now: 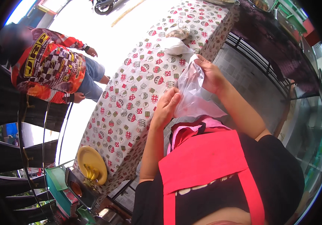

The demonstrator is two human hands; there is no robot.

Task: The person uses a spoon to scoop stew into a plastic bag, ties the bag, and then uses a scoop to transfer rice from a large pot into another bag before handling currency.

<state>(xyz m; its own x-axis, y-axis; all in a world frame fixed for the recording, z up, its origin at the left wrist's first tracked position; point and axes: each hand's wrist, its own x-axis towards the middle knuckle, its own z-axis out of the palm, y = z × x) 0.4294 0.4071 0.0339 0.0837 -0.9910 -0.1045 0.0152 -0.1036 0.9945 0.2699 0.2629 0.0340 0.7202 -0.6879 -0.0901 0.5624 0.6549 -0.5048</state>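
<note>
A thin translucent plastic bag (194, 84) is stretched between my two hands, in front of my red apron. The fingers of my left hand (166, 106) close on its left edge. Higher up and to the right, my right hand (209, 74) pinches the bag's top corner. Just beyond the bag, a rounded white plastic-wrapped bundle (176, 46) lies on the table; its contents are hidden. Touching or close behind it is a clear bag (178, 32) with something brownish inside.
A long table (129, 99) wears a patterned cloth. On its near left end sits a yellow plate (87, 157) with bananas (91, 171). Beyond the table's left side stands a person (55, 63) in a bright jersey. Another dark-clothed table (266, 48) is on the right.
</note>
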